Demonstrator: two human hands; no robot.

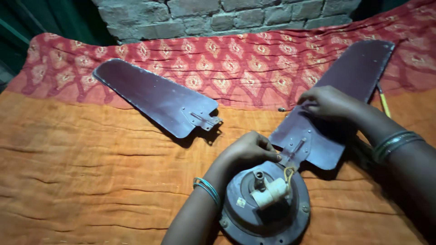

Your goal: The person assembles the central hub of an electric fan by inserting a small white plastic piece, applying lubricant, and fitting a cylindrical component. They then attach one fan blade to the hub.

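A round grey ceiling-fan motor (265, 213) lies on an orange cloth (91, 172), with a white capacitor (271, 193) and yellow wire on top. A dark maroon fan blade (345, 86) rests with its metal bracket on the motor's rim. My left hand (247, 152) pinches at that bracket where it meets the motor. My right hand (324, 103) presses down on the middle of this blade. A second maroon blade (154, 95) lies loose to the left, its bracket (206, 120) pointing toward the motor.
A red patterned cloth (236, 63) covers the far part of the surface, against a grey brick wall (227, 16). A yellow-handled tool (384, 103) lies beside the right blade. A small screw or nut (282, 109) sits on the cloth near my right hand.
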